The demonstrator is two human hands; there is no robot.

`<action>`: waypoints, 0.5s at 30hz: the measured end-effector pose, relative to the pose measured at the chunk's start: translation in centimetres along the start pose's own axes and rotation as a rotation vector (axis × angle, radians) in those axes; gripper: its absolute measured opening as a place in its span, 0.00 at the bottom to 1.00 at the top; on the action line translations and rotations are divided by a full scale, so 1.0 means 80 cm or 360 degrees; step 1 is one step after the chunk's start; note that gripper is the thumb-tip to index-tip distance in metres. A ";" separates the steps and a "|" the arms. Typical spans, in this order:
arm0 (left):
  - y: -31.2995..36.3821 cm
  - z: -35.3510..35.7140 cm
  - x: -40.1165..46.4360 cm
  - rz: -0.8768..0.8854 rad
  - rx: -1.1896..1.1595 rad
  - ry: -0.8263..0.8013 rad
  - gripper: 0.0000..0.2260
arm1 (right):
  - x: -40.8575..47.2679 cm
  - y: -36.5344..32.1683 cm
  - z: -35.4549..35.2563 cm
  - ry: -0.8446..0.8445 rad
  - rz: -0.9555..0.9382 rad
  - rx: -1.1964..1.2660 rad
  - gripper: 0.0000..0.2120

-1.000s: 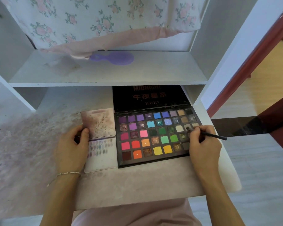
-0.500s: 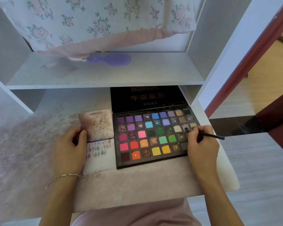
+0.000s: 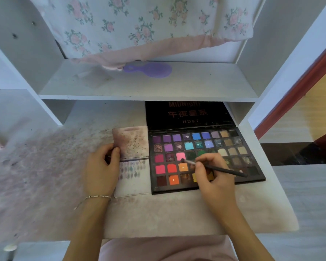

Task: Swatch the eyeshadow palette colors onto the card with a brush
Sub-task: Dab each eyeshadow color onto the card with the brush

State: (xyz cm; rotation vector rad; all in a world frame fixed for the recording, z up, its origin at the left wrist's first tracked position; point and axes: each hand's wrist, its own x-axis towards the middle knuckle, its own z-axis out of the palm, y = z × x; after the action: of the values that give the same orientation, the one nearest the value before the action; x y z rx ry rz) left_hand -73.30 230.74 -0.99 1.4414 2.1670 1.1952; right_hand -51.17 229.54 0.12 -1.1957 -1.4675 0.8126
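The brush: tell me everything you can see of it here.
The brush is thin, with a dark handle, a silvery ferrule and a small dark tip. The right hand pinches it near the ferrule. It lies at a low angle over the palette, handle toward the right, tip at the pink pan's lower edge; contact unclear.

Under the right hand (image 3: 213,176), the palette (image 3: 205,159) shows matt powder pans and a few glittery ones in a black tray. Beside the left hand (image 3: 102,166), the card (image 3: 133,183) looks matt, powder-smudged paper. Beneath both, the desk (image 3: 158,213) is smooth, dusted pink.
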 end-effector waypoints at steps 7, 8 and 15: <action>-0.004 0.002 0.001 -0.0019 -0.0004 0.0024 0.08 | -0.011 -0.013 0.057 -0.0303 -0.0059 -0.0099 0.07; -0.004 0.002 0.001 -0.0019 0.0000 0.0023 0.08 | -0.011 -0.013 0.063 -0.0344 -0.0054 -0.0145 0.06; -0.007 0.003 0.001 -0.0029 -0.0030 0.0007 0.08 | -0.009 -0.014 0.076 -0.0363 -0.0088 -0.0360 0.03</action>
State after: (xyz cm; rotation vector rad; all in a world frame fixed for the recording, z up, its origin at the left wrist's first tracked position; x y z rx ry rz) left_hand -73.57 230.83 -1.53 1.4096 2.1615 1.2105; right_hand -57.37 229.18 -0.53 -1.2540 -1.8099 0.7800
